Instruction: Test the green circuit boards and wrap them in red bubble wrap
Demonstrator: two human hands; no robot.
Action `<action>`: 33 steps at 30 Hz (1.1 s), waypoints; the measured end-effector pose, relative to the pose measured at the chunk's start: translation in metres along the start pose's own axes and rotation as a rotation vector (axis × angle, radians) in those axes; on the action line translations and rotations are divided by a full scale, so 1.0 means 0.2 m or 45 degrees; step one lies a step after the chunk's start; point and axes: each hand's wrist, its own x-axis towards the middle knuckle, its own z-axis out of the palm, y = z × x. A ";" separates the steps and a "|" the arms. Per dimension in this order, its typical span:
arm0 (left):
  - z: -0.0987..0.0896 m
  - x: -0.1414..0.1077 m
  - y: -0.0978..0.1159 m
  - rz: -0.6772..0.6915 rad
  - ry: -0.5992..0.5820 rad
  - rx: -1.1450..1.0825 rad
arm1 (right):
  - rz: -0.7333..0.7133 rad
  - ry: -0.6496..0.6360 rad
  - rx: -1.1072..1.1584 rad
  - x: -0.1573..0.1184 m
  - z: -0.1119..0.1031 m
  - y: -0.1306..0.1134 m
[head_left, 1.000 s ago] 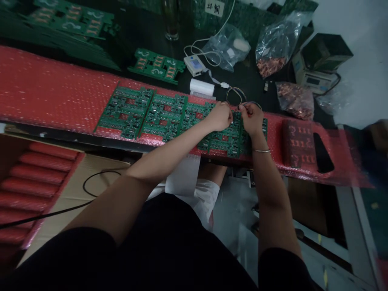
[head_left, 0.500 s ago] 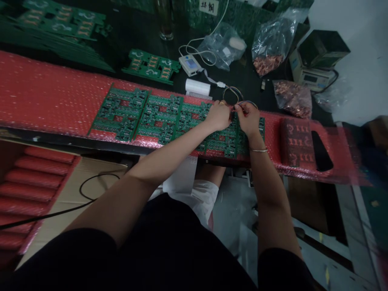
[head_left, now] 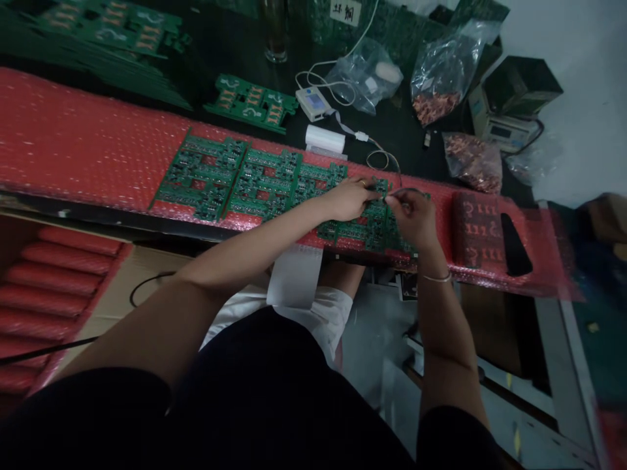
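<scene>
A row of green circuit boards (head_left: 203, 173) lies on red bubble wrap. My left hand (head_left: 349, 199) rests over the boards right of the row's middle, its index finger stretched toward my right fingertips; nothing shows in it. Closed in a pinch, my right hand (head_left: 416, 214) holds the end of a thin wire cable (head_left: 392, 156) close above a board. What its tip touches is hidden by the fingers. The cable runs back through a white connector (head_left: 361, 136) to a small white device with a screen (head_left: 313, 102).
A red-wrapped pack of boards (head_left: 477, 228) lies at the right. Behind are a white roll (head_left: 325, 139), loose boards (head_left: 252, 103), a board stack (head_left: 112, 72), bags of copper-coloured parts (head_left: 473, 162) and a drinking glass (head_left: 275, 39). A carton of red rolls (head_left: 68, 281) stands lower left.
Both hands have come nearer the front from the boards' back edge, the right one still with the cable. The cable's loop now lies lower and more stretched out. The view has shifted slightly.
</scene>
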 end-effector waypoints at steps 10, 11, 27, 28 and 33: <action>-0.12 -0.58 0.15 -0.079 0.378 -0.163 | -0.111 -0.065 -0.076 -0.23 0.04 -0.04; -0.12 -0.64 0.16 -0.112 0.403 -0.162 | -0.109 -0.062 -0.087 -0.23 0.04 -0.04; 0.23 -1.01 0.17 -0.218 0.361 0.006 | -0.098 -0.075 -0.099 -0.24 0.07 -0.01; 0.24 -1.01 0.17 -0.217 0.383 0.019 | -0.101 -0.071 -0.091 -0.24 0.08 0.00; 0.28 -1.00 0.16 -0.234 0.496 0.027 | -0.102 -0.047 -0.096 -0.25 0.08 -0.01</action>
